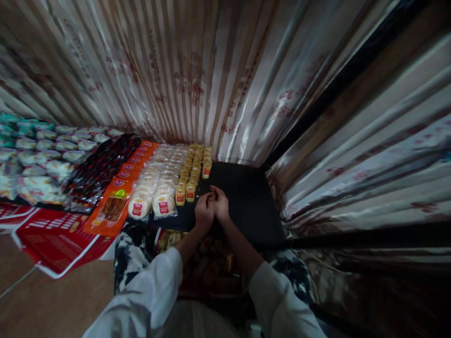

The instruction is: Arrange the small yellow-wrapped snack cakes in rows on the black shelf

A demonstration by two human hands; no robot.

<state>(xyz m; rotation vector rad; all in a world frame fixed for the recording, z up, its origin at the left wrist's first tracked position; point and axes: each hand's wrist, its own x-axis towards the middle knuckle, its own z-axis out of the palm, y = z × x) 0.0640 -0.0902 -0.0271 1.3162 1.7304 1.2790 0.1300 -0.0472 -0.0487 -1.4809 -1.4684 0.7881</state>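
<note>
Over the black tabletop (243, 202), my left hand (204, 210) and my right hand (220, 205) meet with their fingers curled in toward each other. Whatever lies between them, if anything, is hidden by the fingers. Just left of my hands stand rows of small yellow wrapped snacks (190, 189) with red and white labels; the right-hand row has a lone front piece (206, 170) set further back. Below my forearms, between my knees, is a dim container of loose wrapped pieces (207, 267).
Clear bags of round white crackers (164, 202), an orange snack sheet (112, 206), dark red packets (102, 164) and white packets (42, 188) line the table leftward. A red basket (59, 244) sits below. Printed foil curtains (211, 70) hang behind; a dark pole (338, 89) slants at right.
</note>
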